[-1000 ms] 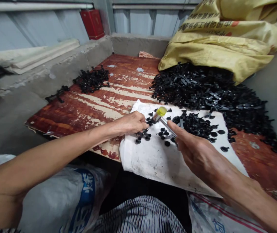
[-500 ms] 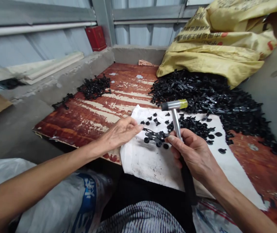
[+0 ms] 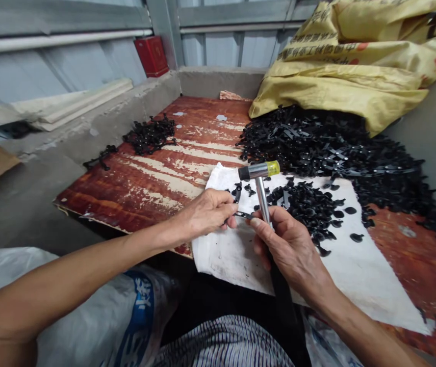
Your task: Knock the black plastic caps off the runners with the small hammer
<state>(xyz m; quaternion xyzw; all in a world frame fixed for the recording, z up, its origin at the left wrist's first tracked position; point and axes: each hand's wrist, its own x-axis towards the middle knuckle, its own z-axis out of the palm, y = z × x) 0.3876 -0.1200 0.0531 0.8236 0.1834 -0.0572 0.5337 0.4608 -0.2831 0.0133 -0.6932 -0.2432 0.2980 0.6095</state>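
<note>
My right hand [image 3: 290, 244] is closed round a mallet [image 3: 262, 199] with a black and yellow head, a metal shaft and a dark grip, its head raised. The thumb and forefinger of that hand also touch one end of a small black linkage piece [image 3: 244, 215]. My left hand [image 3: 210, 214] pinches the other end of this piece, so it spans between both hands above a white cloth [image 3: 236, 255]. Just right of the hands, several small black round-headed pegs [image 3: 305, 209] lie heaped on the cloth.
A large pile of black linkages [image 3: 328, 148] lies at the back right under a yellow sack [image 3: 340, 92]. A smaller black pile [image 3: 151, 135] sits on the worn red board [image 3: 141, 188] at left. A red box [image 3: 151, 56] stands in the far corner.
The black linkage that was spread over the cloth is now folded smaller between my hands. My left hand has moved slightly right and curled tighter; the mallet has shifted left.
</note>
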